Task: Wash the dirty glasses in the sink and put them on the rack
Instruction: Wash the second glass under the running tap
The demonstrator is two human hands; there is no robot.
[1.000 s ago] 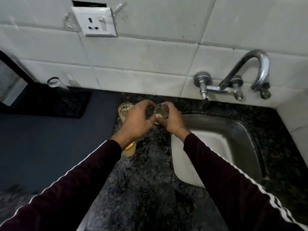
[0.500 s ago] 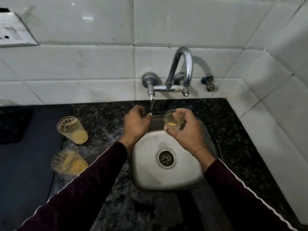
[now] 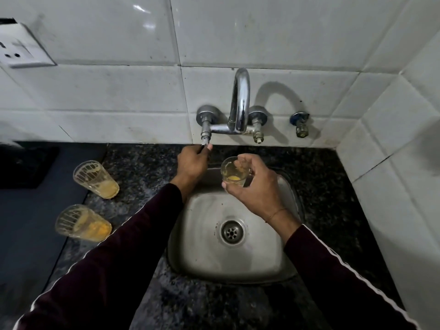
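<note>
A small glass point(image 3: 234, 172) with a yellow residue at its bottom is held upright over the back of the sink point(image 3: 234, 236), just under and in front of the tap point(image 3: 240, 108). The right hand point(image 3: 256, 186) grips it from the right and below: the thumb lies along its near side, the fingers curl round the far side, and the open mouth stands clear above the hand. The left hand point(image 3: 192, 163) reaches to the left tap handle point(image 3: 205, 141) and pinches its tip between thumb and fingers; no water is visible at the spout.

Two more dirty glasses stand on the dark speckled counter point(image 3: 147, 167) to the left of the sink, well apart from both hands: a far glass point(image 3: 95, 179) and a near glass point(image 3: 83, 223), both streaked and with yellow dregs. The near one sits right beside the left sleeve point(image 3: 114, 263). White wall tiles point(image 3: 119, 96) rise behind, with a wall socket point(image 3: 20, 50) at upper left.
</note>
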